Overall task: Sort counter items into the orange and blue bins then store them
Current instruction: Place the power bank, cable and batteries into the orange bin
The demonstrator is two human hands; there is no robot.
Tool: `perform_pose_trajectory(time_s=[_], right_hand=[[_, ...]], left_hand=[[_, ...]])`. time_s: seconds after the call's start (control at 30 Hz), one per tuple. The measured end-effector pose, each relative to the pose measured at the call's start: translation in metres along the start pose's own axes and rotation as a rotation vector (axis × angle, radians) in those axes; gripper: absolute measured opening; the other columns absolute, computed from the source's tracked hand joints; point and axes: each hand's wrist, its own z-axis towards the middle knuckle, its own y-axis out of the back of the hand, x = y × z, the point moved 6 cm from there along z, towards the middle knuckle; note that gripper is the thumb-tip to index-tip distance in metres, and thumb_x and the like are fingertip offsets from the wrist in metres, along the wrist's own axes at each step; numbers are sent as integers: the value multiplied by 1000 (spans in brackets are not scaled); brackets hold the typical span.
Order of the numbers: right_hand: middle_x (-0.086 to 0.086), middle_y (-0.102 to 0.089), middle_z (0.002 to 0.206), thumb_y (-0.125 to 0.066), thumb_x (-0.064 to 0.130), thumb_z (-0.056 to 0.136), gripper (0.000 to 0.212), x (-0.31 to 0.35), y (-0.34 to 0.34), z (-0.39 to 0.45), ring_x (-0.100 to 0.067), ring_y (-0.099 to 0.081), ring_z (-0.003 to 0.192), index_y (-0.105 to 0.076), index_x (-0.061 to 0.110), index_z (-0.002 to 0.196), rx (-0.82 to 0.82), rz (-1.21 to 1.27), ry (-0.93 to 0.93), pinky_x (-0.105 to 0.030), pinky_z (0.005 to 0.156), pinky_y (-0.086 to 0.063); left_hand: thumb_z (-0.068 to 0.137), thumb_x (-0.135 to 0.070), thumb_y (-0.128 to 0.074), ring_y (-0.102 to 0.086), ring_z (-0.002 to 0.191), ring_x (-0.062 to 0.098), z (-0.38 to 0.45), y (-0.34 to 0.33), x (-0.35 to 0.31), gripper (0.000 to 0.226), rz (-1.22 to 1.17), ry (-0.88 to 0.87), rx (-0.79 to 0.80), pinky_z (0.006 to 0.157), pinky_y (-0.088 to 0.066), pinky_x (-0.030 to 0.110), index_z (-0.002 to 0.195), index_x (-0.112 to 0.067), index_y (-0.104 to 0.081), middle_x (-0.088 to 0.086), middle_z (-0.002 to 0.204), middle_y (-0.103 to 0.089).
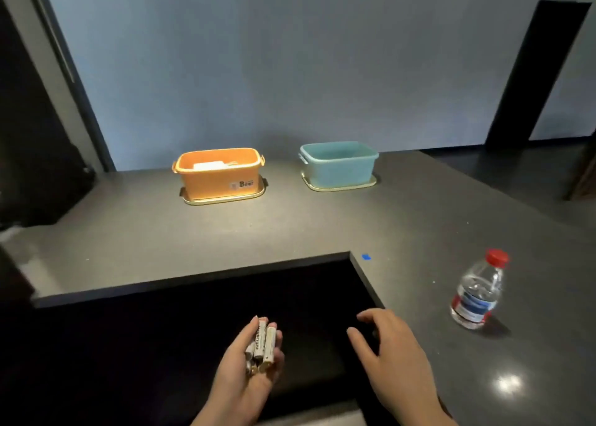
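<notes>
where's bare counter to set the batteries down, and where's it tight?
Bare: the counter between the orange bin and the near edge, the gap between it and the blue bin, and left of the bottle. Tight: only by the bottle. Left hand holds batteries.

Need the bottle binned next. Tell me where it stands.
The water bottle stands upright on the counter's right side, just beyond the right hand.

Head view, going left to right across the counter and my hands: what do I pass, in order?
orange bin → left hand holding batteries → blue bin → right hand, open and empty → water bottle.
</notes>
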Motion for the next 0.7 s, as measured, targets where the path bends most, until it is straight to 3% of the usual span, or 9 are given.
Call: perform_pose_trajectory(time_s=[0.17,0.33,0.7], right_hand=[[26,-50,107,-52,54,89,25,76,-60,62,6,-47,99,-50,42,111,54,32,73,-15,75,-41],[27,-50,104,-50,55,89,24,104,-96,118,6,-48,95,-50,43,109,81,23,79,-15,71,-40],[23,-49,106,-52,45,92,21,116,-196,285,3,-47,95,-52,37,112,162,83,144,-17,73,-38]], left_hand=[[73,-19,-69,-64,73,21,28,22,-97,28,-52,-124,-43,42,-51,27,96,-2,-66,14,93,-68],[76,-20,-69,-63,75,21,59,28,-158,36,-90,-157,-60,43,-51,27,104,3,-66,16,94,-67],[89,-18,-59,-57,72,20,187,-11,-239,16,-199,-226,-118,38,-48,22,89,-2,-59,15,82,-58]])
